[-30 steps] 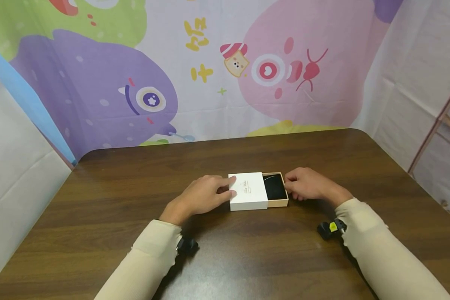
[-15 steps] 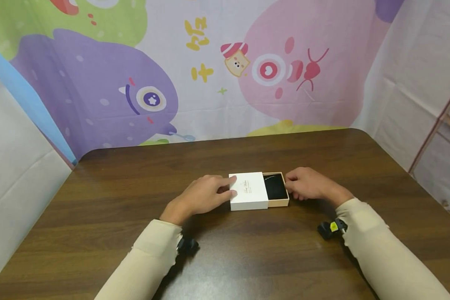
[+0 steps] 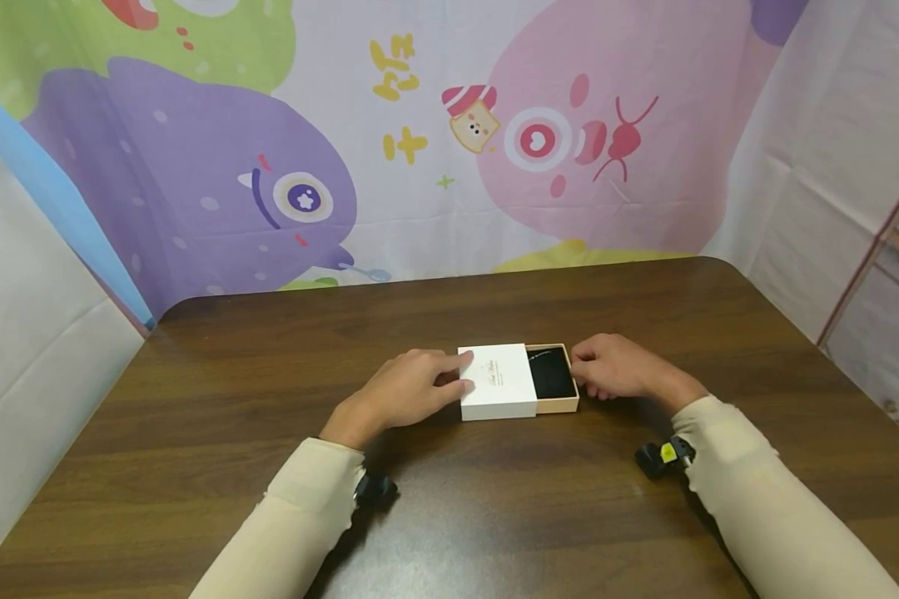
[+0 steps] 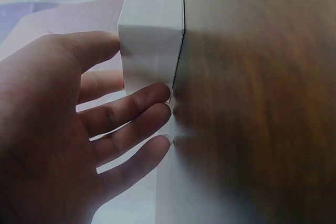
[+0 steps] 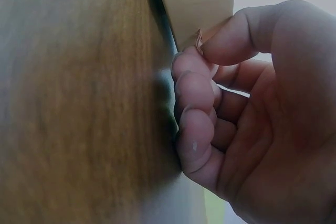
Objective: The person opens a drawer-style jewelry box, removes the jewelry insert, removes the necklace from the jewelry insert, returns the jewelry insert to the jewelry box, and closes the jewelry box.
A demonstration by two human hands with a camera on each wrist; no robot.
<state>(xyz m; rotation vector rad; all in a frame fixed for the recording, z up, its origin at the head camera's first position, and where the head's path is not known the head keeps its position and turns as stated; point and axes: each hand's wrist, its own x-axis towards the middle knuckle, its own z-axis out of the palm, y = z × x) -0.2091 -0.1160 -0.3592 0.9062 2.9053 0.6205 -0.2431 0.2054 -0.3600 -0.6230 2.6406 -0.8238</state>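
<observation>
In the head view a small white drawer-style gift box lies on the table, its sleeve (image 3: 494, 383) printed with gold lettering. The inner drawer (image 3: 558, 406) sticks out on the right and shows a black pad (image 3: 550, 378) bearing a thin silvery chain (image 3: 541, 355). My left hand (image 3: 404, 387) rests thumb and index fingertips on the sleeve's left edge. Its other fingers (image 4: 152, 116), fairly straight, reach down beside the sleeve's end in the left wrist view. My right hand (image 3: 610, 366) pinches a small tab (image 5: 199, 39) at the drawer's end between thumb and index finger, other fingers curled.
The brown wooden table (image 3: 270, 349) carries the box near its middle. A cartoon-printed cloth (image 3: 419, 216) hangs along the far edge, and pale panels stand left and right. Both wrists wear small black cameras below cream sleeves.
</observation>
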